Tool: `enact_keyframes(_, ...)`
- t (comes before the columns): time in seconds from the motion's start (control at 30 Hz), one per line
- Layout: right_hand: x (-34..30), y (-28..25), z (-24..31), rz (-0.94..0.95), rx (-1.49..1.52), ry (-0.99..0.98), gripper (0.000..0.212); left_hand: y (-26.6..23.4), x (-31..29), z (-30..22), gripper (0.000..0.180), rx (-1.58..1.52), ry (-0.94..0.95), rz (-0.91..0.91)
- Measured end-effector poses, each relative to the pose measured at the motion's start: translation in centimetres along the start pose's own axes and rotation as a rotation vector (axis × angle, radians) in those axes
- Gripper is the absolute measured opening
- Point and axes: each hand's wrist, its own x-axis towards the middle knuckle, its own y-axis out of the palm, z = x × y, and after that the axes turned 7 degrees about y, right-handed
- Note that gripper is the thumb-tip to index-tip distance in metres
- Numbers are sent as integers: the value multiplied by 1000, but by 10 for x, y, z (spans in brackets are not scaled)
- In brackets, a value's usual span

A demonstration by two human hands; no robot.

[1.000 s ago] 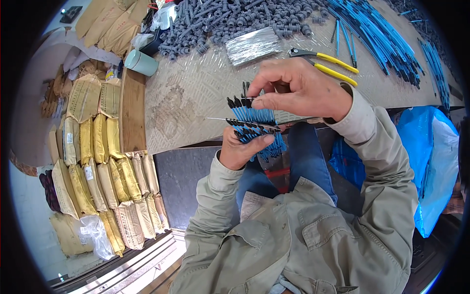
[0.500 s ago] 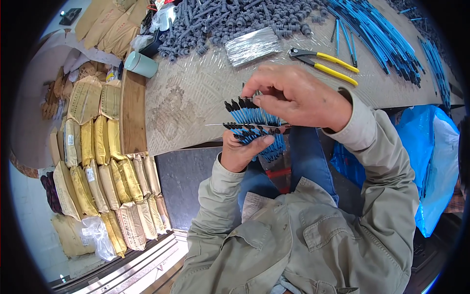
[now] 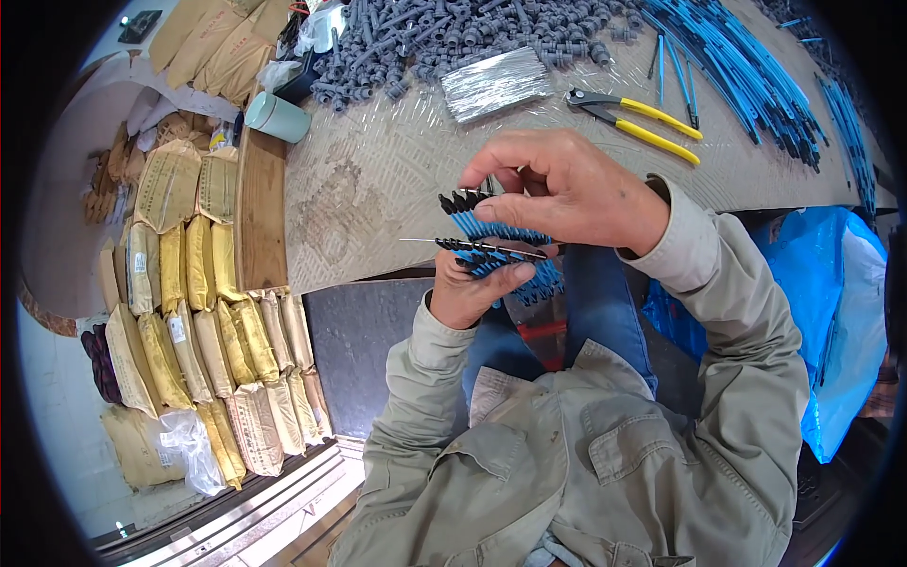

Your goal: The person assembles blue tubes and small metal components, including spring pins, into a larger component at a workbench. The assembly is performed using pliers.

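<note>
My left hand is closed around a bunch of thin blue strips with black tips, held over my lap at the table's front edge. The strips fan out in two rows. A thin straight metal wire runs across the lower row's black ends and sticks out to the left. Bent over the upper row, my right hand has its thumb and fingers closed at the black tips. A short bit of metal shows by those fingertips; what exactly they pinch is partly hidden.
On the table lie a stack of silvery wires, yellow-handled pliers, a heap of grey plastic fittings and many blue strips. A pale green cup stands left. Packed bags fill the left side; a blue plastic bag hangs right.
The right fingers have shifted slightly left along the upper row of tips. The left hand has tilted the bunch a little, and the wire slants down to the right more. The whole view has shifted slightly.
</note>
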Motion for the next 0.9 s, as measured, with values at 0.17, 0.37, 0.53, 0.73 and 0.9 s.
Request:
enact_keyframes(0.17, 2, 1, -7, 70, 147, -46, 22, -6, -2, 2, 35, -53, -38, 34)
enact_keyframes(0.37, 4, 3, 4, 49, 70, -25, 19, -4, -2, 1, 38, -83, -35, 38)
enact_keyframes(0.53, 4, 12, 5, -103, -39, -113, 16, -6, -4, 1, 39, -27, -31, 60)
enact_keyframes(0.73, 4, 14, 4, -130, -55, -194, 13, -4, -4, -4, 41, -43, -45, 63)
enact_keyframes(0.9, 6, 19, 6, -152, -98, -219, 13, -7, -9, -3, 34, -26, -53, 33)
